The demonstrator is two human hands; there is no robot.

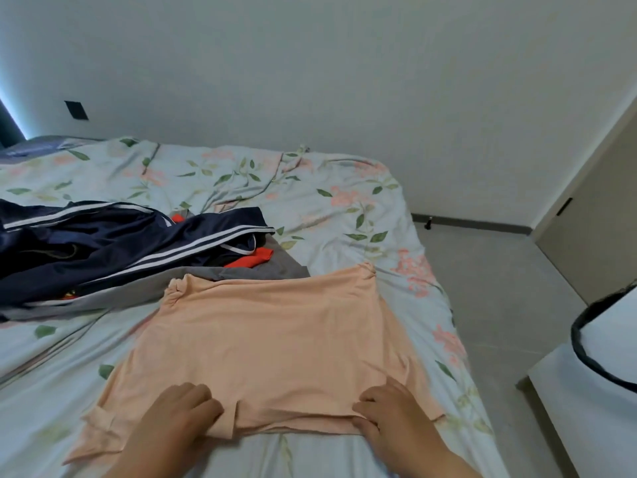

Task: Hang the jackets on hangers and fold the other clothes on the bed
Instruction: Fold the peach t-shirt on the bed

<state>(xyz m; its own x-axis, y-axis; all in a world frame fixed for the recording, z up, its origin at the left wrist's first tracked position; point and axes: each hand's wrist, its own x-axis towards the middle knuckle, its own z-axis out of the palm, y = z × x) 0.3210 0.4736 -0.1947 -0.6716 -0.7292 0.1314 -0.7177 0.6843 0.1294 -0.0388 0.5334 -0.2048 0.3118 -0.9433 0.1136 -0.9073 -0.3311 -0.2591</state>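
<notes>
A peach T-shirt (272, 339) lies spread flat on the floral bed sheet (310, 208), its near edge folded under. My left hand (182, 412) grips that near edge on the left, fingers curled into the cloth. My right hand (389, 408) pinches the same edge on the right. Behind the shirt, at the left, a navy jacket with white stripes (103, 243) lies crumpled over a grey garment (144, 288) and a red garment (251, 262).
The bed's right edge drops to a grey floor (499, 288). A white table (586, 426) with a dark-rimmed white object (606, 339) stands at the right. A door (599, 219) is beyond it. A bare wall runs behind the bed.
</notes>
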